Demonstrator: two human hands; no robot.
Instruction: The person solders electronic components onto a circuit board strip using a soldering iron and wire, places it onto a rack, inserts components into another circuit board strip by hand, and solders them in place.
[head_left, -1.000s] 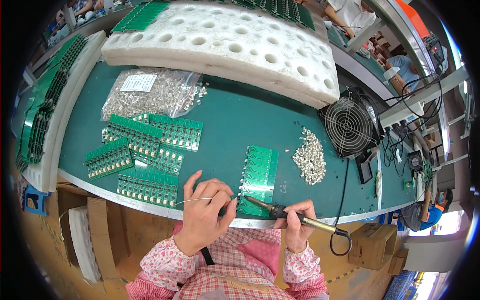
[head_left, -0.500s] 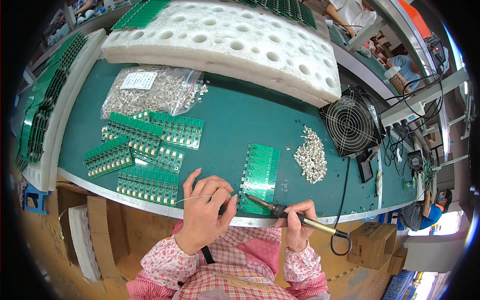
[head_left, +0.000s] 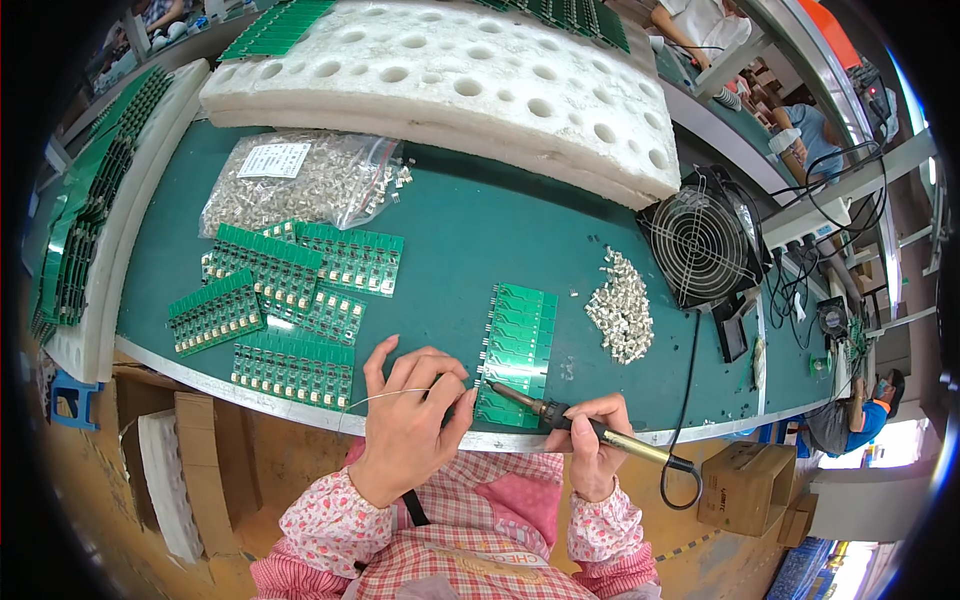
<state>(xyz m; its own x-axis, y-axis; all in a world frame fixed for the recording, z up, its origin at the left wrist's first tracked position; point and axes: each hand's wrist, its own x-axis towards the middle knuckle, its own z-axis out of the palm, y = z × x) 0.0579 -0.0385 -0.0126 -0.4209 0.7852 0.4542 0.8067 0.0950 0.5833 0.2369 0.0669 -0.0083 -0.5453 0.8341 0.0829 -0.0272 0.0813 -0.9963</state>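
Note:
A green circuit board panel (head_left: 520,345) lies on the green mat at the table's front edge. My right hand (head_left: 597,440) grips a soldering iron (head_left: 628,447), its tip resting at the panel's lower left edge, by a row of small pins. Just left of the panel, my left hand (head_left: 415,425) is closed with fingers pinched on a thin solder wire (head_left: 375,398), which trails off to the left. The wire's end by the fingertips is hard to make out. Left of that hand lie several populated circuit board panels (head_left: 295,372), some overlapping.
A pile of small metal connectors (head_left: 620,310) sits right of the panel, near a black fan (head_left: 697,240). Behind are a plastic bag of connectors (head_left: 290,185) and a white foam block (head_left: 440,95). Another foam slab (head_left: 125,230) holding boards stands at left. The iron's cable (head_left: 690,380) crosses the mat.
The soldering iron's tip has shifted slightly up and left along the panel's pin edge. My left hand has barely moved and still pinches the solder wire.

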